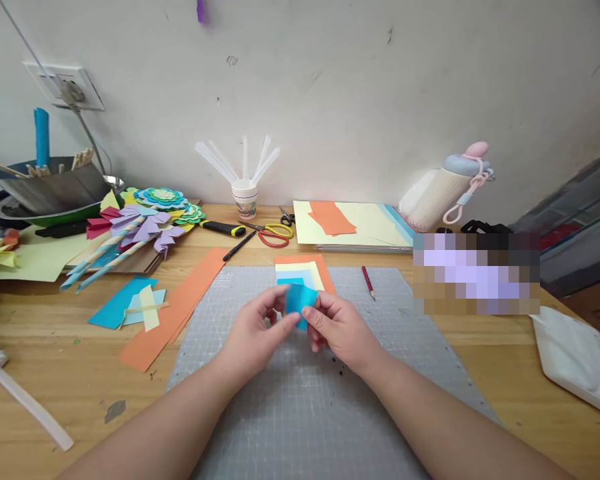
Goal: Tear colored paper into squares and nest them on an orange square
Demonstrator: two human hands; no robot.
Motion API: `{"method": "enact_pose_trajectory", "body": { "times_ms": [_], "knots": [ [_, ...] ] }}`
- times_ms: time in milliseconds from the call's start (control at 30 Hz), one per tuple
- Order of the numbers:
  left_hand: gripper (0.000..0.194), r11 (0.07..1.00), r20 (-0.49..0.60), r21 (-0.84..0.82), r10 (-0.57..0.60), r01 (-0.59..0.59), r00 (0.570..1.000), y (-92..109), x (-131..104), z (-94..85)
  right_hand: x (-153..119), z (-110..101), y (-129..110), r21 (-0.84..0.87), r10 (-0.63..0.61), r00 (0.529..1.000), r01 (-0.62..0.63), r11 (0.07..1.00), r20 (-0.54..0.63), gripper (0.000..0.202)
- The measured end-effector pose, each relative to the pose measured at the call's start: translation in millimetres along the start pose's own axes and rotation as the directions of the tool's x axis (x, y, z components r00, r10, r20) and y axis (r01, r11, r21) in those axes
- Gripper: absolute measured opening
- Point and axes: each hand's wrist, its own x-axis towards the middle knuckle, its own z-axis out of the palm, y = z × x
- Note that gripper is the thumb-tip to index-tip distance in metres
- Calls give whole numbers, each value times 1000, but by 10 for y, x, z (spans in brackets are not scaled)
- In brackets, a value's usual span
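Between my two hands is a small piece of blue paper (300, 303), raised above the grey cutting mat (300, 413). My left hand (260, 327) pinches its left edge with thumb and fingers. On the other side my right hand (343, 327) grips it, thumb on the front. Just beyond the hands lies a stack of paper squares (310, 273) in orange, cream, light blue and blue, its near part hidden by my fingers. A red pencil (369, 283) rests on the mat to the right.
Orange strips (180, 307) and blue paper (125, 303) lie left. Behind are a cutter knife (223, 229), scissors (275, 233), a paper cup (245, 200) with white sticks, and paper sheets (370, 230). Paper flowers (145, 220) lie far left; a bottle (445, 190) stands at the back right.
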Motion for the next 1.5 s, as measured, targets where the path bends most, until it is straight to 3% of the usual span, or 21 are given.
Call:
{"method": "enact_pose_trajectory", "body": {
  "times_ms": [133, 267, 433, 533, 633, 700, 800, 1000, 1267, 1400, 1500],
  "knots": [
    [52, 997, -22, -78, 6, -8, 1000, 4, 24, -13, -7, -37, -13, -7, -13, 996, 12, 1000, -86, 30],
    [43, 998, 29, -31, 48, -47, 998, 26, -5, -5, 2, -19, -24, 42, 7, 991, -1, 999, -134, 28],
    [40, 971, 139, 134, 177, -196, 974, -20, -39, -20, 29, 10, -22, 56, 57, 977, -47, 997, -203, 23],
    [46, 892, 244, 306, 264, -333, 933, -56, -53, -38, 29, 17, -10, 59, 85, 972, -74, 996, -218, 22],
    [59, 811, 243, 435, 312, -391, 918, -74, -71, -45, 16, 21, 2, 30, 90, 966, -86, 996, -242, 20],
    [56, 819, 240, 442, 286, -367, 928, -78, -73, -48, 7, 21, 0, 17, 90, 963, -89, 996, -255, 19],
    [32, 881, 205, 380, 217, -282, 954, -76, -44, -57, 0, 13, -22, 51, 121, 963, -112, 992, -242, 20],
    [3, 963, 185, 207, 136, -174, 973, -43, 37, -64, 8, -29, -51, 150, 187, 976, -169, 974, -115, 24],
    [25, 997, 16, -73, 2, -1, 1000, 4, 39, -29, -20, 25, -131, 33, 84, 996, -82, 996, -41, 26],
    [27, 991, -84, -130, -25, 14, 996, 91, 51, -22, -44, 58, -222, 157, 51, 999, -51, 986, 2, 41],
    [26, 990, -123, -144, -24, 6, 992, 187, 69, 1, -53, 65, -268, 173, 3, 1000, -3, 985, -3, 36]
  ]
}}
